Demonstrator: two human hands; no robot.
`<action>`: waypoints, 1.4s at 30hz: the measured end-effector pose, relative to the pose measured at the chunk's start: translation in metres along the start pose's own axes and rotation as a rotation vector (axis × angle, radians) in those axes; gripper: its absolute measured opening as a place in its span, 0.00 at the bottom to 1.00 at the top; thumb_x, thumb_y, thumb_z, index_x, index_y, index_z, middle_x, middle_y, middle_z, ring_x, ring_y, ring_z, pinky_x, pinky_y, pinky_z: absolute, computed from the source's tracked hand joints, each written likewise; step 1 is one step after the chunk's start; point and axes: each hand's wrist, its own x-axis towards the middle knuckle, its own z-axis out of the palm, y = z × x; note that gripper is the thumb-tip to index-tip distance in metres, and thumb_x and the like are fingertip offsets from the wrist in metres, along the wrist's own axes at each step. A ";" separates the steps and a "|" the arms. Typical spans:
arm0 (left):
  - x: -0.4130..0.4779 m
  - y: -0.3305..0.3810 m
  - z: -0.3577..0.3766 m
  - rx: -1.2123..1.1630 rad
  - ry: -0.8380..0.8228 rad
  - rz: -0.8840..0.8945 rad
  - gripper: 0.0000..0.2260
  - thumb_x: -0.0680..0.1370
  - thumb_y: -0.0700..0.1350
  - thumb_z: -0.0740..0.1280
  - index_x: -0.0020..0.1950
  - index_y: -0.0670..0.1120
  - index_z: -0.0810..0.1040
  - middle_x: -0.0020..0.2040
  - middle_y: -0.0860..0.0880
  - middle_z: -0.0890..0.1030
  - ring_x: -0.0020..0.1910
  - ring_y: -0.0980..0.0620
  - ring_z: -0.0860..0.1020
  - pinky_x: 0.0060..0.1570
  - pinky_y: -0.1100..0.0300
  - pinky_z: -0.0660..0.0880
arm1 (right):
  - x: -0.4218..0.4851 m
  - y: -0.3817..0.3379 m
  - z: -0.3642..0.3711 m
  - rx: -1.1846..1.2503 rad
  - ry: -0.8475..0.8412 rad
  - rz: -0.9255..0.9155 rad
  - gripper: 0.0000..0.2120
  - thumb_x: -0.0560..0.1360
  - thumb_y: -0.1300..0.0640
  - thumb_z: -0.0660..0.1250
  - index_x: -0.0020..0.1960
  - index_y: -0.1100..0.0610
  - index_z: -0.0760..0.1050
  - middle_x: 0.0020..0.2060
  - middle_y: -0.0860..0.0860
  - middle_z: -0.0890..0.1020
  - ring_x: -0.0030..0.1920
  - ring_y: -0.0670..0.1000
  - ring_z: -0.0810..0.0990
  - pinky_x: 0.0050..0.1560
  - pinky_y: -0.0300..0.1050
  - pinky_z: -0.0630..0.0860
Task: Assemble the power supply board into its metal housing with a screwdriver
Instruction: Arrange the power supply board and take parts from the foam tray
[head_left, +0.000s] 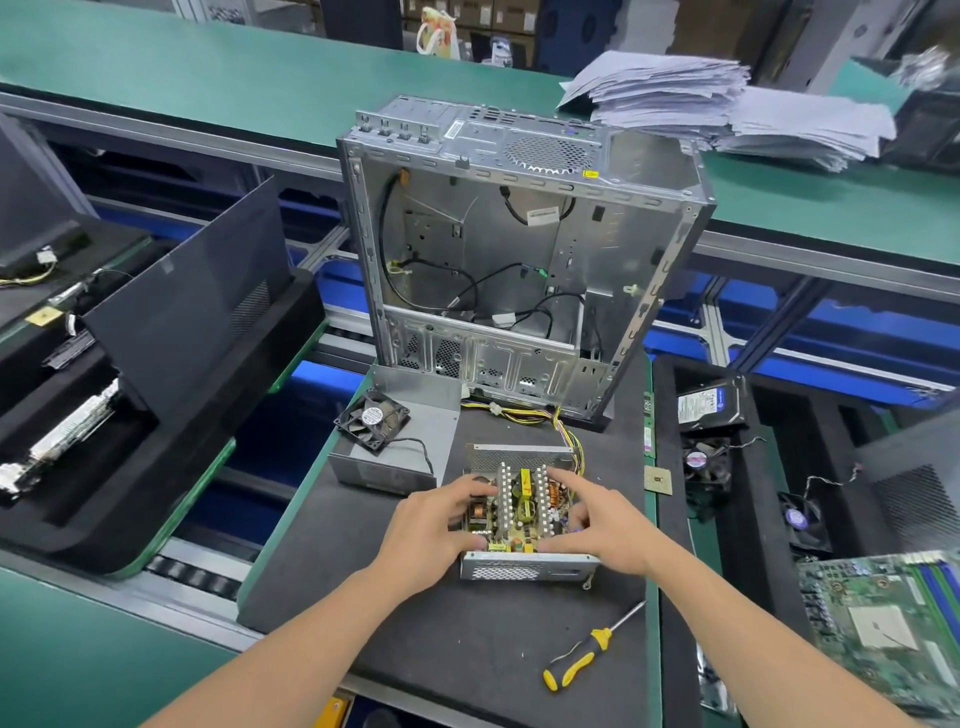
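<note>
The power supply board (524, 504), with white heat sinks and a yellow transformer, sits inside its open metal housing (524, 565) on the black mat. My left hand (434, 525) grips the board's left edge, fingers curled over it. On the right side my right hand (597, 525) holds the board, the index finger stretched along the top of the components. A bundle of yellow and black wires (563, 423) runs from the housing toward the computer case. The yellow-and-black screwdriver (587, 652) lies on the mat, near my right forearm.
An open silver computer case (519, 249) stands behind the housing. The housing's metal cover (395, 467) with a black fan (371, 418) on it lies to the left. Fans and a hard drive (711, 402) sit right, a motherboard (883, 618) at far right, papers behind.
</note>
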 end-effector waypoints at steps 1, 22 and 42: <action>0.001 0.002 -0.001 0.000 0.006 -0.004 0.30 0.68 0.44 0.82 0.61 0.69 0.76 0.64 0.61 0.81 0.58 0.66 0.80 0.59 0.76 0.72 | 0.001 0.000 -0.001 0.003 0.016 -0.011 0.50 0.65 0.37 0.81 0.80 0.38 0.59 0.30 0.49 0.76 0.33 0.45 0.73 0.43 0.46 0.72; 0.004 0.007 0.002 0.092 -0.050 -0.053 0.19 0.74 0.48 0.76 0.58 0.62 0.71 0.53 0.56 0.82 0.55 0.51 0.81 0.60 0.49 0.78 | -0.009 0.014 -0.030 0.106 -0.161 0.042 0.48 0.71 0.68 0.73 0.76 0.27 0.63 0.44 0.54 0.70 0.36 0.53 0.71 0.36 0.52 0.84; 0.006 0.002 0.004 0.022 -0.042 -0.060 0.19 0.73 0.47 0.77 0.55 0.63 0.72 0.55 0.54 0.83 0.51 0.50 0.82 0.61 0.48 0.79 | 0.001 -0.021 -0.022 0.033 -0.012 0.219 0.26 0.71 0.51 0.79 0.64 0.44 0.71 0.39 0.46 0.87 0.43 0.48 0.83 0.47 0.46 0.76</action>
